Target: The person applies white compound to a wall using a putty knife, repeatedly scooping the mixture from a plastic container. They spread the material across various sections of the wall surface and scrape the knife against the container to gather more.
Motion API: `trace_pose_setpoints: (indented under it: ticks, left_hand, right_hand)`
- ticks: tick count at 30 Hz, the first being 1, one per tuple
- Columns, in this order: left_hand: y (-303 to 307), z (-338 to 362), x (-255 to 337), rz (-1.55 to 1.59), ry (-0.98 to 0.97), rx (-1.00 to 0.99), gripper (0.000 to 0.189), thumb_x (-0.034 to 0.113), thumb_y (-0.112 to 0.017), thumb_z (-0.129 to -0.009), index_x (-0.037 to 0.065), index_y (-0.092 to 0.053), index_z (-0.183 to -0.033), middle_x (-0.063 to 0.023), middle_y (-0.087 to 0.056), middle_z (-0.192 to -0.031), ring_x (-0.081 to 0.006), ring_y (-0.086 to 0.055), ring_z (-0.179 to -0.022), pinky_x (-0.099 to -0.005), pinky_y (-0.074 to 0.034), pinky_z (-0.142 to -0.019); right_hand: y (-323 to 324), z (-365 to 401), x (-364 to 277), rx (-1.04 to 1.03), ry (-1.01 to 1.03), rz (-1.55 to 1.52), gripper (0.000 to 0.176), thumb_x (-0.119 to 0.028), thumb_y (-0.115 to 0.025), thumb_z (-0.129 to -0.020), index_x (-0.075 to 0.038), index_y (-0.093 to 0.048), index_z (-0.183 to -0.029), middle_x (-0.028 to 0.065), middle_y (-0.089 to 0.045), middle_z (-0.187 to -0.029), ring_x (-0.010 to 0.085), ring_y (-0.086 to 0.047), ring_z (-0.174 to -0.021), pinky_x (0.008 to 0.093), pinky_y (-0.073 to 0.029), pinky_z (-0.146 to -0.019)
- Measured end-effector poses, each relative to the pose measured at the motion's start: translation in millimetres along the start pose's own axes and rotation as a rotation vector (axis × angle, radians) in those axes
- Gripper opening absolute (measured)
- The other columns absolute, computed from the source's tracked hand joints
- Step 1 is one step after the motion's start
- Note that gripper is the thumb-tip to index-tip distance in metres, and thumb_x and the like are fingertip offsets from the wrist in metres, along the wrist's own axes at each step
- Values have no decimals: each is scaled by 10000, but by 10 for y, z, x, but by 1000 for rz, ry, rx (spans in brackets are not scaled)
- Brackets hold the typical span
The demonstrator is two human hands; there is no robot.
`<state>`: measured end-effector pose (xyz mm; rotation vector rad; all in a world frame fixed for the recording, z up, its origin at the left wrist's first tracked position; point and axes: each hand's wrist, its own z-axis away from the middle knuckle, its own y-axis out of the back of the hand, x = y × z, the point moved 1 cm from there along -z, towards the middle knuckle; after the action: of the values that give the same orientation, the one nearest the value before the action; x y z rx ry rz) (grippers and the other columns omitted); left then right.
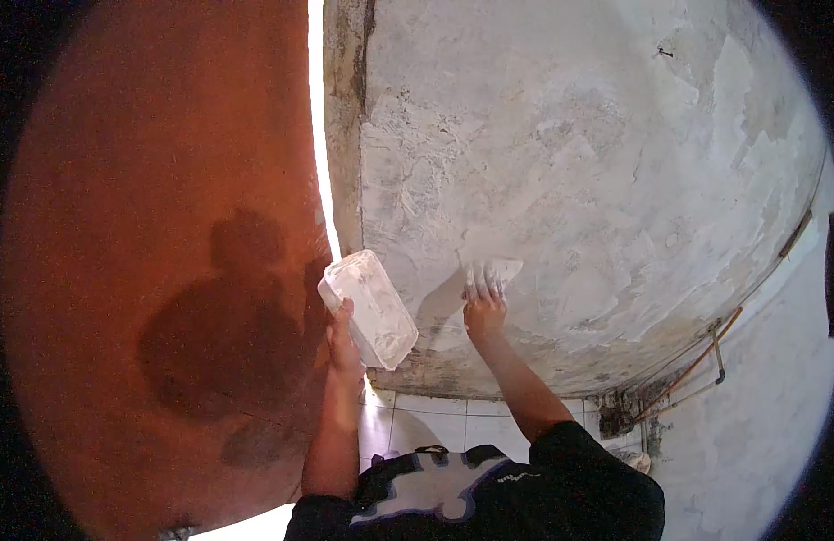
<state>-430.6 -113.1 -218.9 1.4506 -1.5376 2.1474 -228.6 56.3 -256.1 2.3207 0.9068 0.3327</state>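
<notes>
My left hand [344, 346] is closed on the side of a white rectangular plastic tub [373, 307], which is tilted with its opening toward me. White paste is smeared over the tub's inside. My right hand [485, 305] is closed on a pale, flat putty scraper [508, 268] and presses it to the grey-white wall [561, 171]. White paste coats the fingers of that hand. Only the scraper's right part shows; my fingers cover the rest. The wall surface is patchy, with rough, ridged paste to the upper left of the scraper.
A reddish-brown panel [164, 162] stands at the left, with a bright gap beside the wall's edge. White floor tiles [430, 428] lie below. Thin pipes [692, 365] run along the lower right corner. A small nail or hook [665, 52] sticks out high on the wall.
</notes>
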Motion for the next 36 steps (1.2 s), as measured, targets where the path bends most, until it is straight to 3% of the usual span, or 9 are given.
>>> trace_pose_setpoints:
  ticks: [4, 14, 21, 26, 28, 32, 34, 35, 36]
  left_hand:
    - [161, -79, -76, -3, -13, -79, 570, 345, -592, -899, 47, -419, -1354, -88, -512, -1269, -219, -482, -1178, -365, -362, -1017]
    - [4, -93, -54, 44, 27, -197, 577, 343, -593, -895, 54, -396, -1354, -93, -495, -1284, -224, -465, -1198, -376, -347, -1032]
    - [60, -65, -126, 68, 16, -213, 605, 354, -587, -895, 55, -380, -1379, -111, -501, -1294, -247, -462, -1216, -391, -337, -1049]
    - [189, -117, -70, -15, 3, -222, 614, 433, -516, -916, 56, -376, -1381, -122, -494, -1303, -286, -496, -1189, -431, -415, -1002]
    - [210, -129, -53, -26, -15, -215, 627, 445, -512, -914, 55, -371, -1385, -127, -490, -1312, -292, -494, -1194, -436, -414, -1005]
    - [135, -201, -37, 32, 13, -281, 681, 489, -511, -899, 73, -343, -1412, -132, -471, -1341, -317, -475, -1220, -458, -398, -1027]
    - [98, -225, -41, 49, -6, -304, 681, 489, -508, -903, 82, -331, -1420, -128, -453, -1359, -316, -455, -1238, -463, -393, -1028]
    - [82, -240, -57, 51, -9, -311, 681, 489, -508, -903, 82, -331, -1420, -128, -453, -1359, -316, -455, -1238, -463, -393, -1028]
    - [70, -260, -88, 105, 7, -309, 645, 427, -539, -897, 71, -356, -1404, -119, -476, -1332, -290, -470, -1221, -436, -391, -1021]
  right_hand:
    - [-43, 528, 35, -202, -115, 19, 481, -50, -582, -821, -45, -536, -1300, 115, -466, -1419, 314, -447, -1308, 449, -385, -1061]
    - [988, -646, -292, 155, -94, -125, 582, 24, -560, -763, -95, -522, -1332, 94, -503, -1392, 294, -494, -1267, 429, -410, -1038]
    - [153, 5, -317, -174, 30, 102, 521, -105, -590, -832, -100, -494, -1344, 70, -465, -1422, 262, -419, -1327, 439, -339, -1093]
    - [424, 255, -204, -403, 22, -4, 524, -122, -572, -856, -130, -469, -1369, 74, -450, -1435, 295, -435, -1309, 441, -336, -1096]
    - [722, 84, -188, -466, -286, -125, 523, -82, -567, -841, -117, -481, -1356, 78, -459, -1427, 317, -474, -1264, 435, -357, -1084]
    - [883, -257, 145, 64, -272, -14, 517, -26, -579, -780, -73, -532, -1294, 143, -533, -1338, 347, -547, -1173, 429, -440, -1001]
    - [949, -535, 190, 411, -332, -31, 435, 8, -600, -715, -15, -594, -1149, 200, -623, -1120, 371, -614, -1003, 454, -510, -836]
    - [117, -255, 658, 229, -536, -278, 338, 13, -617, -682, 8, -609, -1020, 194, -629, -918, 390, -617, -841, 475, -506, -705]
    - [258, -356, 425, 173, -310, 51, 312, -4, -634, -688, -12, -597, -997, 158, -611, -869, 377, -595, -797, 489, -485, -695]
